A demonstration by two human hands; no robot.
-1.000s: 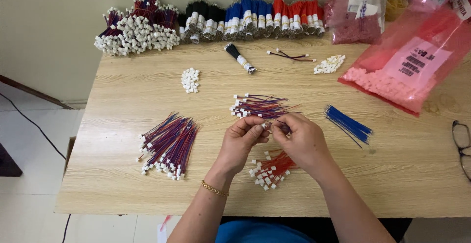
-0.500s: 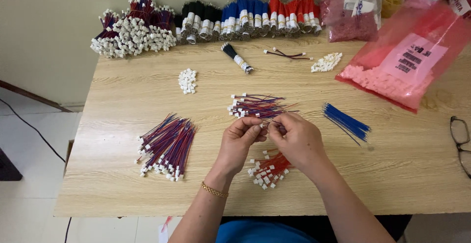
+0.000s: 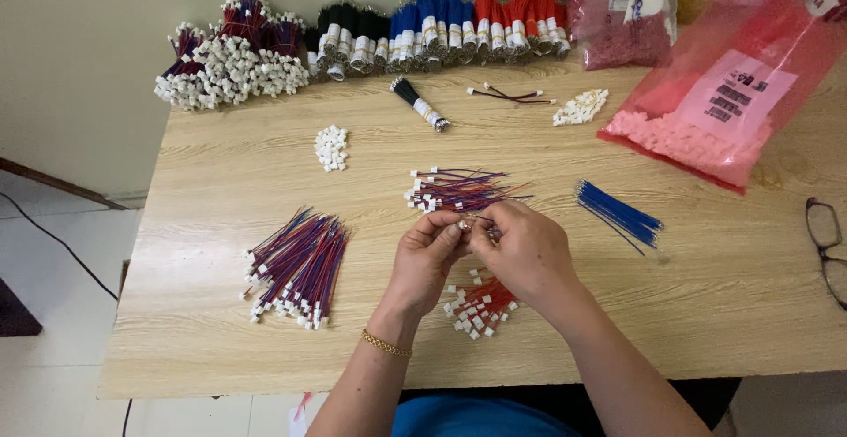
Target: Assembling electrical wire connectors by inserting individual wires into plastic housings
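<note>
Pale wood-grain bench (image 3: 221, 349). Left hand (image 3: 425, 256) and right hand (image 3: 519, 247) meeting at bench centre, fingertips pinched together on a small white connector (image 3: 462, 224) with thin wires. Just beyond: small bundle of red-blue wires (image 3: 459, 189). Near side, under the hands: red wire pile (image 3: 481, 303). Left: larger red-blue wire heap (image 3: 296, 265). Right: loose blue wires (image 3: 618, 214). Far right: pink bag (image 3: 732, 93).

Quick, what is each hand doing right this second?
Left hand: fingers pinched on a small white connector.
Right hand: closed, fingertips meeting the left at the same connector; what else it holds cannot be told.
</note>
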